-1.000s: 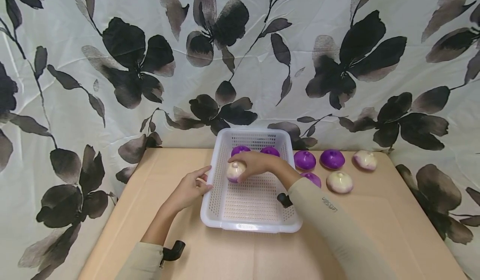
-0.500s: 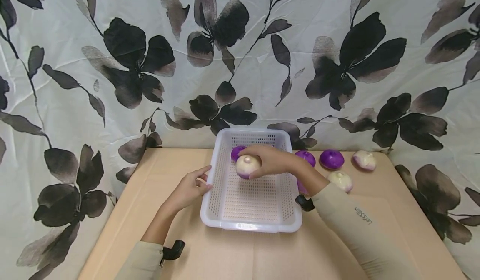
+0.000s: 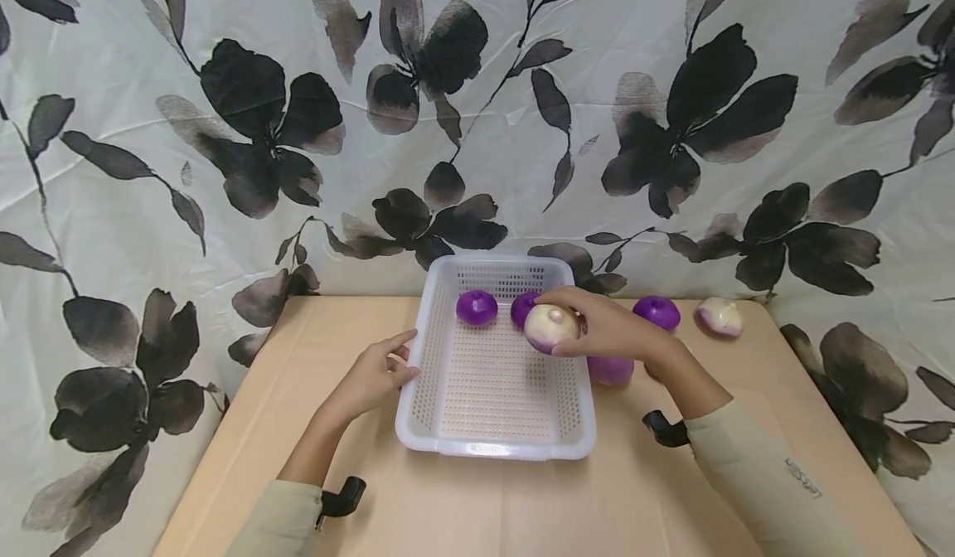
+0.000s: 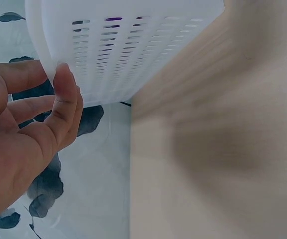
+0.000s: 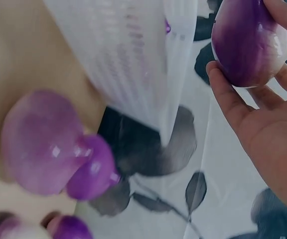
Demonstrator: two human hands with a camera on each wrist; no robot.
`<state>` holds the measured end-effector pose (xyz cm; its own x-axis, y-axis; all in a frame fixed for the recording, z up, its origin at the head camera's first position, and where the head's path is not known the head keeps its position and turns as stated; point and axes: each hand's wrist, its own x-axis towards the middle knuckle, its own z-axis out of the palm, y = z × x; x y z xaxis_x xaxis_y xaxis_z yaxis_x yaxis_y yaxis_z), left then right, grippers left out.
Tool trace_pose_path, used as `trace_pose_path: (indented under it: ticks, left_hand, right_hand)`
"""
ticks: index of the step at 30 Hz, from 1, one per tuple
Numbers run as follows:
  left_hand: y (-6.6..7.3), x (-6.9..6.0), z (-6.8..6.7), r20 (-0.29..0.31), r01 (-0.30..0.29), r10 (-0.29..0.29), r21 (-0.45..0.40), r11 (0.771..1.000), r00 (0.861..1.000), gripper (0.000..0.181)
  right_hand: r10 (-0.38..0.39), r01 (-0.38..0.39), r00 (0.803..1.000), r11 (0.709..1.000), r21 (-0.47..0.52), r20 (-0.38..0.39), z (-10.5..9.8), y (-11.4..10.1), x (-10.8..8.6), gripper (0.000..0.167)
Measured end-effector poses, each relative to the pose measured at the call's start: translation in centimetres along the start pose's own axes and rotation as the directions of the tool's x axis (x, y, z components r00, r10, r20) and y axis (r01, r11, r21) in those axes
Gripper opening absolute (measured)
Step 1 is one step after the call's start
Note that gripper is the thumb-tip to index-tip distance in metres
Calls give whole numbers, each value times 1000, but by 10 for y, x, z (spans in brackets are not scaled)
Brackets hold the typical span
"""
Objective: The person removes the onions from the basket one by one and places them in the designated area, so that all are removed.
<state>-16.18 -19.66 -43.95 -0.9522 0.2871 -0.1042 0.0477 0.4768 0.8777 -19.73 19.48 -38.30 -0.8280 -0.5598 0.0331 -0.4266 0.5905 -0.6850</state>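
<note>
My right hand (image 3: 604, 325) holds a white-and-purple onion (image 3: 550, 330) over the right part of the white plastic basket (image 3: 496, 451). In the right wrist view the fingers and thumb wrap the onion (image 5: 245, 42), apart from the basket wall. Two purple onions lie at the far end inside the basket: one (image 3: 476, 308) on the left, the other (image 3: 524, 310) partly hidden behind the held onion. My left hand (image 3: 375, 375) pinches the basket's left rim; the left wrist view shows its fingers (image 4: 64, 92) against the outer wall.
Right of the basket lie a pinkish-purple onion (image 3: 612, 370), a purple onion (image 3: 656, 312) and a white-and-purple onion (image 3: 719, 317). My right arm hides part of that area. A floral cloth (image 3: 477, 126) hangs behind the wooden table (image 3: 522, 507).
My right hand has carried the onion rightward, from above the basket's left part toward its right rim. The two purple onions inside show more. My left hand stays at the rim.
</note>
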Motion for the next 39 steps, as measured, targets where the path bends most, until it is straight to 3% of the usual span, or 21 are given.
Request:
trace_pose_path:
  ticks: [8,20,26,33,39]
  left_hand:
    - [0,0,0,-4,11,-11,22,1000,1000,64]
    - [0,0,-1,4,5,-5,36,999,1000,64]
    - [0,1,-1,4,13,-14,45,999,1000,65]
    - [-1,2,-1,3,26,-26,28,999,1000,65]
    - [-1,2,0,10,32,-32,25,999,999,66]
  right_hand:
    - [42,-44,993,999,-19,-108,-16,38,-35,74]
    - [157,-165,959,986,-11,-236,-37,89,-87,76]
    - [198,-202,941,979,12,-276,-53,116,-109,75]
    - [177,-179,931,984,24,-318,-71,135,-129,69]
    - [286,-300,906,954,3,-313,-74,153,-148,75]
